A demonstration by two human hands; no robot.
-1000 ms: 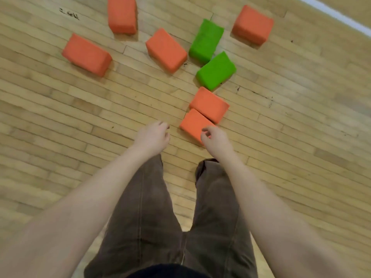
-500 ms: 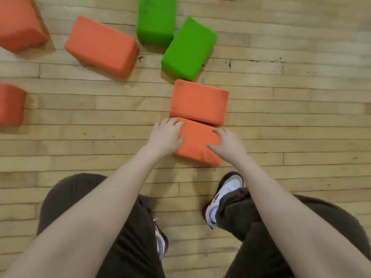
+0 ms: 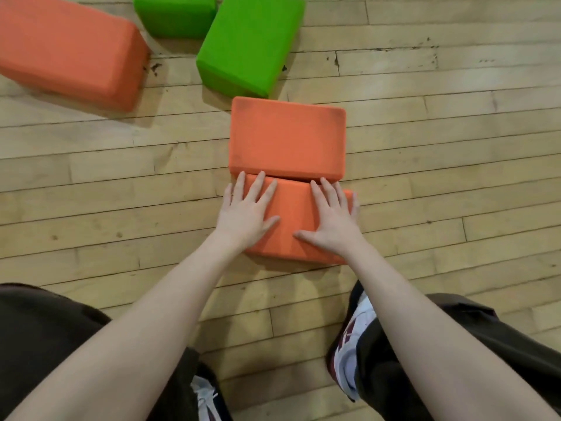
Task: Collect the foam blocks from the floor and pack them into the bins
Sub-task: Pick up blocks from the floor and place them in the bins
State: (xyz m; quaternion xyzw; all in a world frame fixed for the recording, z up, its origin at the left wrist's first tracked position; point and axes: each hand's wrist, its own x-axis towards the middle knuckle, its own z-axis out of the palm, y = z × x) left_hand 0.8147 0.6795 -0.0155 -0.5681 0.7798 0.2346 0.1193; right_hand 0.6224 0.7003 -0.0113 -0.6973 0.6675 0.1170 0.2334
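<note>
Where the frame's top edge cuts in, one green block [image 3: 174, 13] and the large orange block [image 3: 69, 50] at the upper left show only in part. Both hands lie flat, fingers straight, on the nearest orange block [image 3: 291, 220] on the wooden floor [image 3: 455, 165]: left hand [image 3: 244, 212], right hand [image 3: 332, 221], gripping nothing. A second orange block [image 3: 287, 138] touches its far side, a whole green block [image 3: 249, 44] beyond.

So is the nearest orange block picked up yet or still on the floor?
On the floor. The nearest orange block lies flat on the boards, left hand and right hand spread flat on top.
</note>
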